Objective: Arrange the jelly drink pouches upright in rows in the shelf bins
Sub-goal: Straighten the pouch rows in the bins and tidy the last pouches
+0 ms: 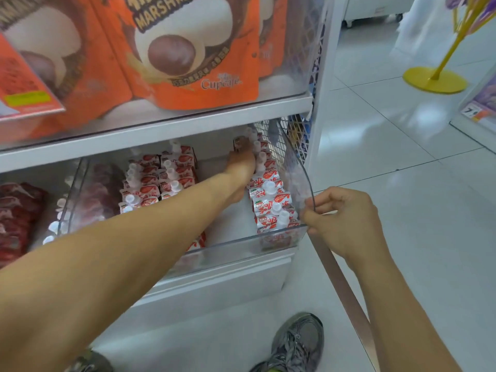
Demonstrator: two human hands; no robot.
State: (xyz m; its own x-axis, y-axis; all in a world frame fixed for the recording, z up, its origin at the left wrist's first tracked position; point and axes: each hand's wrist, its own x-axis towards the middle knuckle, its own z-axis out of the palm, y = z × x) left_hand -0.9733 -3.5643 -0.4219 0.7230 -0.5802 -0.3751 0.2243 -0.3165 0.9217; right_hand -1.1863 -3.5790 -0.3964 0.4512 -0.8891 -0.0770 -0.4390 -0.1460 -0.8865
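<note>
You are in a shop: stocked white shelves (pixel 161 130) carry orange marshmallow bags (pixel 193 49), a price tag (pixel 473 112) shows, and the tiled floor (pixel 402 170) gleams.

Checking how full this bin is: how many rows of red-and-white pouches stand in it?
3: two rows side by side at the clear bin's left, one row along its right wall. The arm may hide more.
</note>
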